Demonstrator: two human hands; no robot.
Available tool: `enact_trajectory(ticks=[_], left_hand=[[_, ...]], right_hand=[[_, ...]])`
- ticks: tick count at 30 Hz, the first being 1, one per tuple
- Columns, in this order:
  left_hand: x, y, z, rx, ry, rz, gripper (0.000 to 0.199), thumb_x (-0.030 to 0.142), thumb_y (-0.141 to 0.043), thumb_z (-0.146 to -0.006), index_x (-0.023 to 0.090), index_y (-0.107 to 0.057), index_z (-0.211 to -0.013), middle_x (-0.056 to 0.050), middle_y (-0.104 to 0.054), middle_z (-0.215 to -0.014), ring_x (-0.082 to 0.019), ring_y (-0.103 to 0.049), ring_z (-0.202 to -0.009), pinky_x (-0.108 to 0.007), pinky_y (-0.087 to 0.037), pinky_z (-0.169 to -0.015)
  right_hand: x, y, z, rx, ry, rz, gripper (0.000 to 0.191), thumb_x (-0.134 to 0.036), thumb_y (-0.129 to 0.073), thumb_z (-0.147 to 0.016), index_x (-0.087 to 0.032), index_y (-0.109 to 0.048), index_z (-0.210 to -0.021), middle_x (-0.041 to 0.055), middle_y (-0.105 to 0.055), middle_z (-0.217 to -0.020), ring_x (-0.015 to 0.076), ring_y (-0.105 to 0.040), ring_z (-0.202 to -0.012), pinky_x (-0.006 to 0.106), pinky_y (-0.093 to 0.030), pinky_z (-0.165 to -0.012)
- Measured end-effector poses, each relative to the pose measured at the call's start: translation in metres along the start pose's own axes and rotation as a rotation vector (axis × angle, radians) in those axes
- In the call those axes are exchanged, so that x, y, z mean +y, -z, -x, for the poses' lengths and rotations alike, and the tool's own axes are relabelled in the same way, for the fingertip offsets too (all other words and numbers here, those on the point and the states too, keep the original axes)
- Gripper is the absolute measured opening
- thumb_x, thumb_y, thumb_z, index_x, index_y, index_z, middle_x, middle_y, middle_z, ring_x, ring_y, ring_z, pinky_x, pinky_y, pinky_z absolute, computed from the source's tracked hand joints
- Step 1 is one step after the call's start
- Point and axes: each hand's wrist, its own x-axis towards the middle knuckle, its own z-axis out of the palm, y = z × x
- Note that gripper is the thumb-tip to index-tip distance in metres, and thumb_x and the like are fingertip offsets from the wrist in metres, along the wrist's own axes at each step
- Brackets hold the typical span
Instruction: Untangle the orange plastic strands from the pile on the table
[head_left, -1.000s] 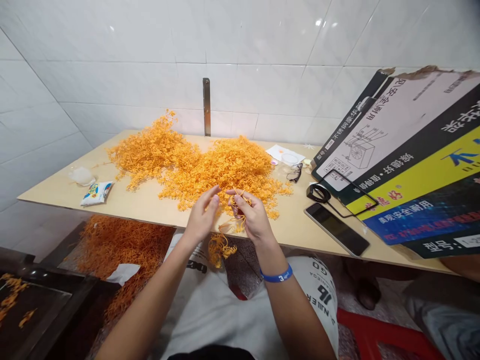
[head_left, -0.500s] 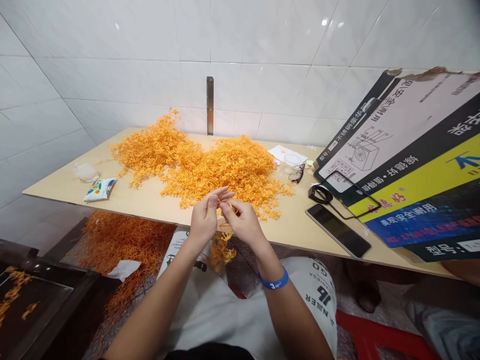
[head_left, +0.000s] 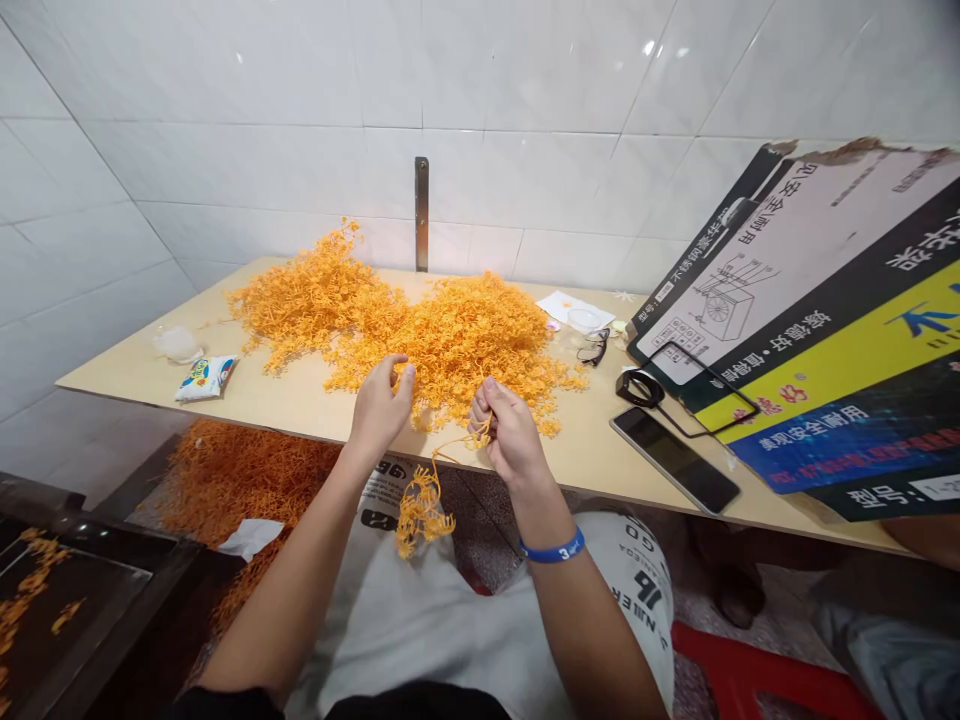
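A wide heap of orange plastic sprigs (head_left: 480, 325) covers the middle of the table. My right hand (head_left: 510, 425), with a blue band at the wrist, is closed on the stem of an orange sprig. The loose end of that held sprig (head_left: 424, 510) hangs over the table edge, above my lap. To its left, my left hand (head_left: 382, 400) is raised in front of the heap, thumb and fingers apart, with nothing seen between them.
On the right lie a phone (head_left: 675, 460), a black watch (head_left: 640, 388), glasses (head_left: 592, 347) and a leaning printed cardboard (head_left: 810, 340). A small packet (head_left: 206, 379) is at the left. More orange sprigs (head_left: 247, 480) fill the floor below. A red stool (head_left: 757, 670) stands lower right.
My hands were together; now they are apart, the left moved left and opened, the right moved right with the sprig, whose hanging end swung left.
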Motion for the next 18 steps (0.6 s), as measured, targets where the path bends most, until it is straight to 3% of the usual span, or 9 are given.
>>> enact_trajectory(ticks=[1,3,5,7,10,12,15,18], left_hand=[[-0.005,-0.002,0.000,-0.041,-0.019,-0.088,0.043,0.044,-0.048,-0.092,0.014,-0.063,-0.118,-0.015,-0.063,-0.108,-0.027,-0.059,-0.105,-0.044,-0.045,-0.094],[-0.010,-0.005,0.005,-0.087,-0.059,-0.146,0.054,0.050,-0.045,-0.093,0.011,-0.059,-0.128,-0.022,-0.046,-0.140,-0.036,-0.037,-0.135,-0.054,-0.029,-0.111],[-0.009,-0.006,0.016,-0.118,-0.127,-0.070,0.059,0.052,-0.036,-0.096,0.013,-0.052,-0.137,-0.018,-0.030,-0.154,-0.033,-0.021,-0.146,-0.054,-0.017,-0.117],[-0.001,-0.005,0.032,-0.197,-0.244,0.084,0.062,0.055,-0.029,-0.097,0.019,-0.041,-0.146,-0.012,-0.028,-0.157,-0.027,-0.019,-0.148,-0.050,-0.015,-0.120],[0.017,-0.004,0.052,-0.340,-0.433,0.242,0.072,0.061,-0.040,-0.092,0.027,-0.024,-0.153,-0.007,-0.025,-0.159,-0.025,-0.017,-0.148,-0.047,-0.014,-0.121],[0.027,-0.004,0.057,-0.330,-0.482,0.289,0.063,0.053,-0.044,-0.093,0.030,-0.031,-0.150,-0.005,-0.030,-0.158,-0.025,-0.023,-0.147,-0.046,-0.017,-0.121],[0.036,-0.005,0.052,-0.212,-0.415,0.416,0.042,0.038,-0.036,-0.100,0.029,-0.053,-0.137,-0.006,-0.049,-0.146,-0.021,-0.042,-0.137,-0.044,-0.028,-0.117],[0.038,-0.002,0.043,-0.156,-0.348,0.465,0.040,0.038,-0.037,-0.100,0.028,-0.058,-0.132,-0.006,-0.046,-0.148,-0.023,-0.036,-0.140,-0.048,-0.022,-0.119]], right_hand=[[0.000,0.000,0.000,0.029,-0.015,0.007,0.050,-0.059,-0.074,-0.069,-0.019,-0.045,-0.060,-0.0089,-0.029,-0.048,0.0050,-0.021,-0.042,0.020,-0.015,-0.039],[-0.001,0.000,0.000,0.070,-0.026,0.027,0.050,-0.060,-0.073,-0.069,-0.019,-0.046,-0.061,-0.0094,-0.028,-0.048,0.0045,-0.020,-0.041,0.019,-0.015,-0.038],[-0.002,-0.001,0.001,0.110,-0.027,0.039,0.050,-0.060,-0.073,-0.069,-0.019,-0.046,-0.062,-0.0099,-0.028,-0.048,0.0040,-0.020,-0.040,0.017,-0.017,-0.037],[-0.003,-0.002,0.003,0.153,-0.032,0.032,0.050,-0.060,-0.073,-0.069,-0.019,-0.045,-0.062,-0.0105,-0.028,-0.047,0.0034,-0.021,-0.039,0.016,-0.020,-0.036],[-0.002,-0.006,0.006,0.168,-0.034,0.007,0.047,-0.058,-0.073,-0.070,-0.019,-0.047,-0.063,-0.0105,-0.030,-0.047,0.0030,-0.023,-0.039,0.015,-0.024,-0.037],[0.000,-0.008,0.007,0.116,-0.017,0.013,0.043,-0.056,-0.072,-0.073,-0.019,-0.050,-0.066,-0.0083,-0.038,-0.052,0.0036,-0.030,-0.041,0.015,-0.027,-0.037],[0.002,-0.008,0.009,-0.027,0.046,0.137,0.033,-0.051,-0.067,-0.079,-0.020,-0.058,-0.081,-0.0022,-0.053,-0.071,0.0076,-0.047,-0.054,0.016,-0.033,-0.039],[0.002,-0.006,0.010,-0.243,0.034,0.301,0.034,-0.052,-0.061,-0.084,-0.021,-0.060,-0.099,-0.0018,-0.054,-0.073,0.0086,-0.047,-0.055,0.018,-0.034,-0.040]])
